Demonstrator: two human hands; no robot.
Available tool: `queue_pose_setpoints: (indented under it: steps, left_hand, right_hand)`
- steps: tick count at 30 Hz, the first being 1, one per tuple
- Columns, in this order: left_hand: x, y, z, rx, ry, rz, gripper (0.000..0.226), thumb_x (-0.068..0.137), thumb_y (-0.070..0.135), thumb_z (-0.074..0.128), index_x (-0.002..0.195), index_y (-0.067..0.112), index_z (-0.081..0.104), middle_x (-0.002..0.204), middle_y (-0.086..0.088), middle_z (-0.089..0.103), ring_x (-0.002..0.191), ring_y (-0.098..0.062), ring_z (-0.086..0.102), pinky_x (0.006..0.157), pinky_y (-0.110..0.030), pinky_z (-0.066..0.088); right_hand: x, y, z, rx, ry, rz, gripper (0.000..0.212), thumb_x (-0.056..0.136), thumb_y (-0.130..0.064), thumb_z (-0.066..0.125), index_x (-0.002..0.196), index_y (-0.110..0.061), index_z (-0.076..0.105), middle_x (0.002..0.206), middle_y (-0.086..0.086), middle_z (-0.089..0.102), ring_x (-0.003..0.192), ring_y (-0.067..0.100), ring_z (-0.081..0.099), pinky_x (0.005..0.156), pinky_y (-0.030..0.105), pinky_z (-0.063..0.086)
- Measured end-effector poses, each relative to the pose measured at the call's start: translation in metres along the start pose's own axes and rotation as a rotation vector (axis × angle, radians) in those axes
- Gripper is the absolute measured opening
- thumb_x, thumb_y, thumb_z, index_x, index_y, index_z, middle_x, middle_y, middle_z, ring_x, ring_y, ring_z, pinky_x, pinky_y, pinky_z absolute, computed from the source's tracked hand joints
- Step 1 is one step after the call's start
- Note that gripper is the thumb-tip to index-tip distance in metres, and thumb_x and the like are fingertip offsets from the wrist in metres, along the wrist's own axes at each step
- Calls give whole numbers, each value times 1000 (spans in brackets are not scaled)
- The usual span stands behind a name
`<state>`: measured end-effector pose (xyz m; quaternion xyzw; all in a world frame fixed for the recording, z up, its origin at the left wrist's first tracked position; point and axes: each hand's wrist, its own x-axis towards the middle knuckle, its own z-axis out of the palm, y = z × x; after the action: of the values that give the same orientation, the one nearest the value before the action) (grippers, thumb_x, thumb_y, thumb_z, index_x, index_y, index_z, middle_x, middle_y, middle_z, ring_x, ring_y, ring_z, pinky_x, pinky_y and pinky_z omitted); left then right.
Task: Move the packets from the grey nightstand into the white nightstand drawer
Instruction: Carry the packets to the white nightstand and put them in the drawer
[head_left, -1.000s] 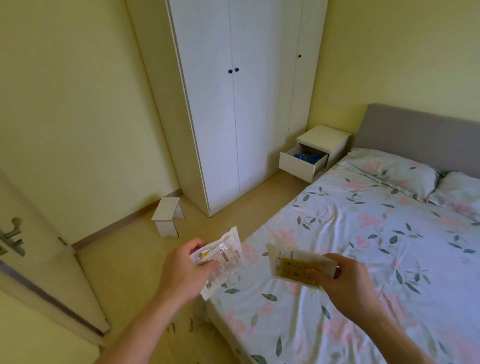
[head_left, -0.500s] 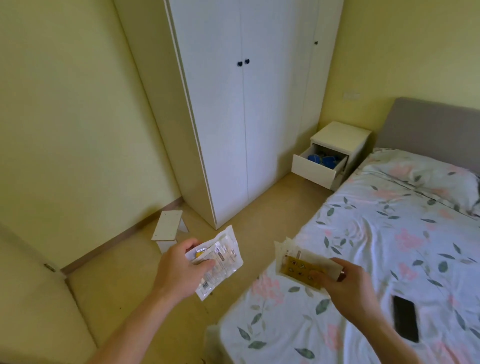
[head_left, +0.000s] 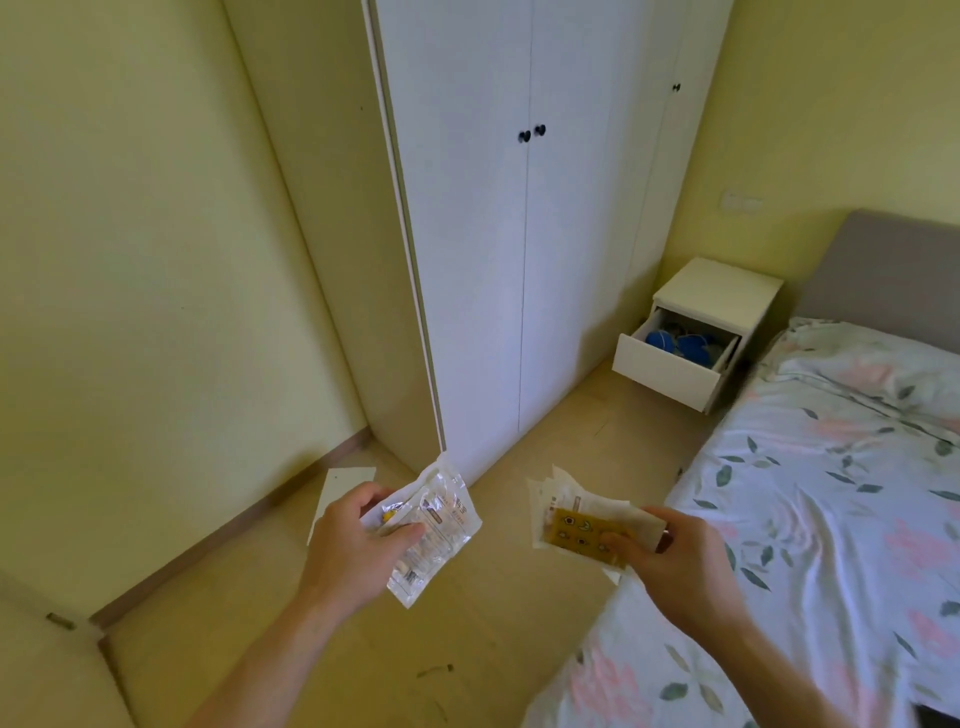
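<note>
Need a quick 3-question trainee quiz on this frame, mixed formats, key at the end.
1. True or false: the drawer of the white nightstand is shut.
2. Multiple choice: what does the left hand hold? A) clear packets B) a phone C) nothing
3. Fill in: the right hand grips a stack of packets with a ____-coloured one on top.

Key: 1. False, it stands pulled open, with blue things inside. 2. A. 3. Mustard yellow.
</note>
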<state>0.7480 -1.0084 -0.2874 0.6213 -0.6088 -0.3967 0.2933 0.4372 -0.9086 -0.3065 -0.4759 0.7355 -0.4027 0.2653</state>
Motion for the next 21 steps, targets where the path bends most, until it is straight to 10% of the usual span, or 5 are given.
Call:
queue_pose_setpoints:
  steps: [8,21]
  left_hand:
    - [152,-16,-55,51,-161,21,25,77,22,85,92,32,67,87,23,72,70,-3,70,62,-32,57]
    - [315,67,49,-12,-535,160,19,85,16,78,96,29,71,91,6,75,73,-10,73,59,-21,51]
  right_hand:
    - [85,-34,102,21,166,107,16,84,-24,82,86,-38,76,63,-2,70,52,21,60,54,46,54]
    - [159,-30,68,90,486,348,16,85,-21,81,89,-35,77,73,-12,75,66,5,68,57,20,50]
